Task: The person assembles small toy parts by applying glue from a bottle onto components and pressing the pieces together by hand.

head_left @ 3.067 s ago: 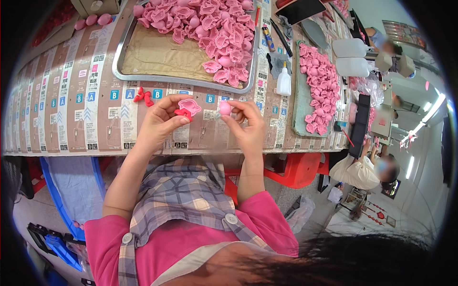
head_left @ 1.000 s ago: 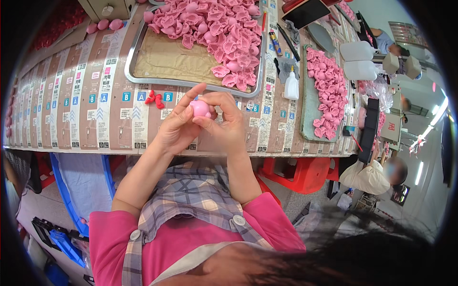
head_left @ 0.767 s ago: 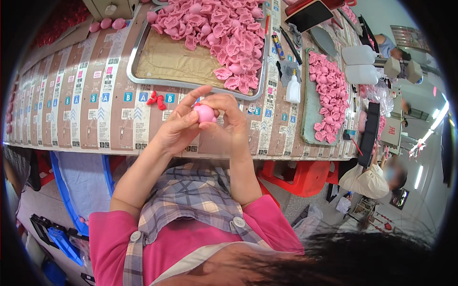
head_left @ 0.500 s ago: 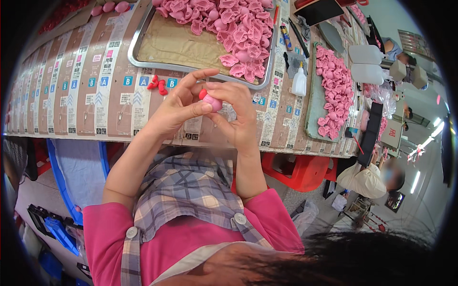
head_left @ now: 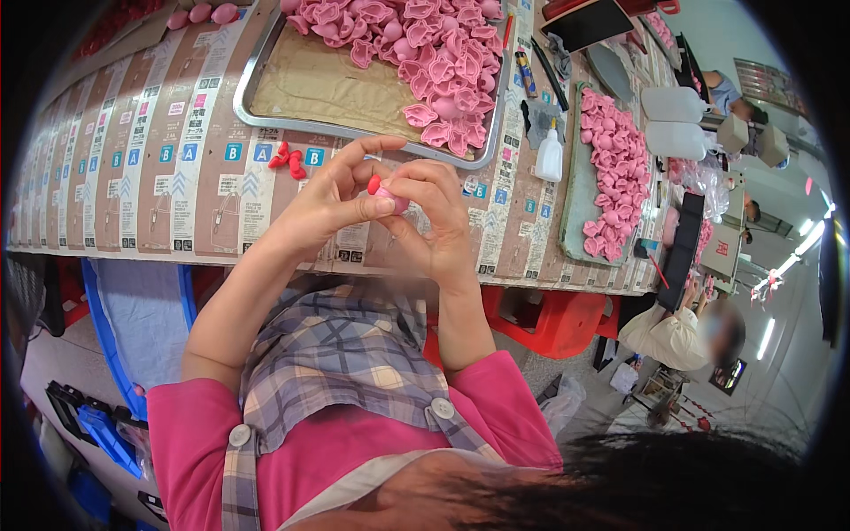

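Slip risk at the pinch

Left hand [head_left: 332,196] and right hand [head_left: 436,212] are pinching the pink piece [head_left: 397,203], red part [head_left: 374,184] against it — uneven pressure could be skewing the pair. Loose red pieces [head_left: 296,166] are lying near the metal tray [head_left: 301,126] — a stray sweep could be scattering them.

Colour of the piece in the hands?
Pink piece, with a red part showing at its upper left; partly hidden. Best seen in the head view.
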`<control>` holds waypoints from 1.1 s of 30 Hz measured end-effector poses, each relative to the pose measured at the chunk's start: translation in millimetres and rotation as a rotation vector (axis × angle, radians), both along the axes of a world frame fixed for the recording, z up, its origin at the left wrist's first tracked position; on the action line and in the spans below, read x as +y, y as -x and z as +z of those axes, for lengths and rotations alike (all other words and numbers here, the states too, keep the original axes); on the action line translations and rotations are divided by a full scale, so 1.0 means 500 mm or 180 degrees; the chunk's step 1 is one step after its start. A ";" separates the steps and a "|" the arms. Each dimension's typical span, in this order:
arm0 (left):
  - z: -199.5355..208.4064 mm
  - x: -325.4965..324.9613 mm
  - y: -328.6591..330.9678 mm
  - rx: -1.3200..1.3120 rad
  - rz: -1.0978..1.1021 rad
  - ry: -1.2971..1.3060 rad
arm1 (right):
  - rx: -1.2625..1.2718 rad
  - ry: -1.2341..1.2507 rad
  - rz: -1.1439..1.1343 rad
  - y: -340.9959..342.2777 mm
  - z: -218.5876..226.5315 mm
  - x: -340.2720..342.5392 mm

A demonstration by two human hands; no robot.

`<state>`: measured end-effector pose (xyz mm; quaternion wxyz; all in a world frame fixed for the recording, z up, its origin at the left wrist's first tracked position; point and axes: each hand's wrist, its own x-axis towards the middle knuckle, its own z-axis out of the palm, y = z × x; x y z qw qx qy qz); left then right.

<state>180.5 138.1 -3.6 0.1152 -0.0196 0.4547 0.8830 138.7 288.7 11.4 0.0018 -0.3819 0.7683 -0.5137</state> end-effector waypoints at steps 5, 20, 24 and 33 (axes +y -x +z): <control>0.008 -0.004 0.003 -0.0016 -0.0091 -0.0009 | -0.0164 0.0068 0.0107 0.001 0.002 0.003; 0.004 0.008 -0.004 0.0800 0.0692 0.2055 | -0.0354 0.0343 -0.0201 -0.006 -0.026 0.008; 0.003 0.012 -0.001 0.0720 0.0648 0.1604 | -0.0430 0.0546 -0.0153 -0.006 -0.030 0.008; 0.009 0.016 0.002 0.0595 0.0716 0.1586 | -0.0457 0.0494 -0.0147 -0.004 -0.024 0.007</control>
